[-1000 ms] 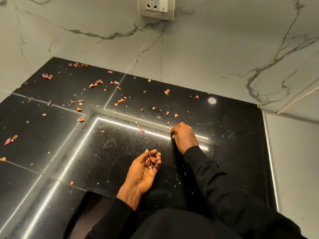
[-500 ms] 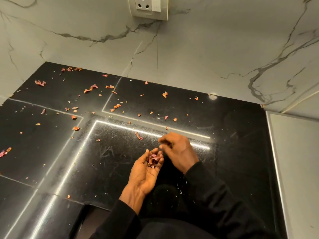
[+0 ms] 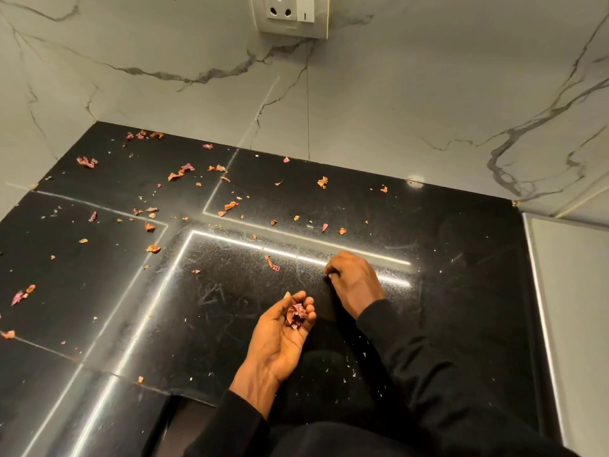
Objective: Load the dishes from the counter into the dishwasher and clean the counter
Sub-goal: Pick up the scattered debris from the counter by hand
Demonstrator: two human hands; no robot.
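Dry reddish peel scraps (image 3: pixel 230 206) lie scattered over the black stone counter (image 3: pixel 461 291), mostly on its left and far parts. My left hand (image 3: pixel 273 341) rests palm up on the counter, its fingers curled around a small heap of gathered scraps (image 3: pixel 296 315). Just beyond it to the right, my right hand (image 3: pixel 356 282) is knuckles up with bunched fingertips touching the counter; what they pinch, if anything, is hidden. One longer scrap (image 3: pixel 272 262) lies a short way left of that hand. No dishes are in view.
A marble wall backs the counter, with a wall socket (image 3: pixel 290 14) high in the middle. A pale raised panel (image 3: pixel 573 308) borders the counter on the right. Tiny pale crumbs (image 3: pixel 354 372) speckle the near surface by my right sleeve.
My right hand went from the counter to my left palm, then back out to the counter. The left hand stayed cupped with its heap.
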